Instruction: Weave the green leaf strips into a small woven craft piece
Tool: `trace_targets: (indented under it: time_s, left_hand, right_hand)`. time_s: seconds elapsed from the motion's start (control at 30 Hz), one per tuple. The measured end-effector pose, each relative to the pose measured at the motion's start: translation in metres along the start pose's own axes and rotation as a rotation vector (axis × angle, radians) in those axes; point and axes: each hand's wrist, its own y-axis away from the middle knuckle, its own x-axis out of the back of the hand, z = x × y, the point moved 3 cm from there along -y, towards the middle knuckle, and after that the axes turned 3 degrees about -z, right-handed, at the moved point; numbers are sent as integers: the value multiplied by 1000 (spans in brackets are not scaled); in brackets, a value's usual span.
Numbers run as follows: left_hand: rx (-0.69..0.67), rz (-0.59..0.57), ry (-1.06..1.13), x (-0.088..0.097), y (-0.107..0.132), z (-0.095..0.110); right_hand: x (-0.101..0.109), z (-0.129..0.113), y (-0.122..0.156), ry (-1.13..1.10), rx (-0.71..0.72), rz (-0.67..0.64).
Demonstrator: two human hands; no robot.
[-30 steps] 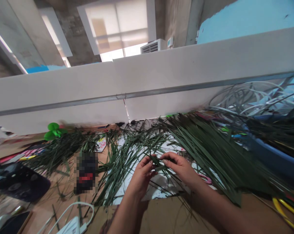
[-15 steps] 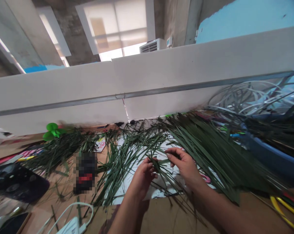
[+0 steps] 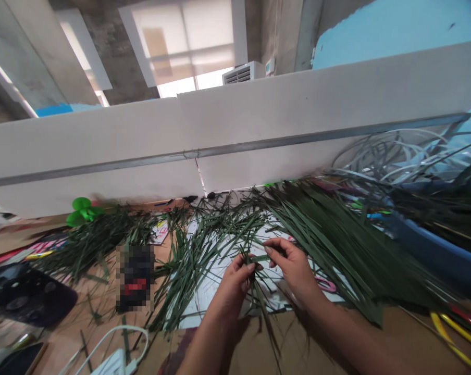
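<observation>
My left hand [image 3: 237, 276] is closed on a small bundle of green leaf strips [image 3: 262, 302], whose long ends hang down toward the table's front edge. Thumb and fingers of my right hand [image 3: 292, 263] pinch one flat leaf strip [image 3: 262, 258] that runs out of the bundle to the right. Both hands hover over a white sheet [image 3: 215, 273] strewn with cut strips [image 3: 196, 260]. Right of my hands lies a wide pile of long green leaves [image 3: 333, 234]. Pink scissor handles [image 3: 326, 284] show by my right wrist.
At the right stands a blue tub [image 3: 438, 245] with dark strips in it. A heap of thin leaves [image 3: 98, 234] and a green plastic thing [image 3: 83, 211] lie left. A white power strip [image 3: 112, 362] is at front left. A white partition [image 3: 239, 114] bounds the back.
My left hand has turned and its thumb now presses on the bundle. The hanging ends have swung together and downward. My right hand has barely moved and keeps its pinch.
</observation>
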Motion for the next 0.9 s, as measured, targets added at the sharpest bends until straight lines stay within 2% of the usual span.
trace_targets:
  time_s: [0.23, 0.43, 0.63, 0.73, 0.9]
  left_hand:
    - [-99, 65, -64, 6, -5, 1]
    - [-115, 144, -65, 12, -5, 0]
    - [-116, 160, -22, 11, -6, 0]
    - [-91, 133, 4, 9, -5, 1]
    - [-71, 63, -12, 6, -3, 2]
  right_hand:
    - [-2, 0, 0, 57, 39, -97]
    - [-2, -18, 6, 399, 287, -160]
    - [-6, -22, 12, 612, 450, -160]
    - [-6, -21, 12, 633, 432, -168]
    - [-6, -19, 9, 532, 301, -228]
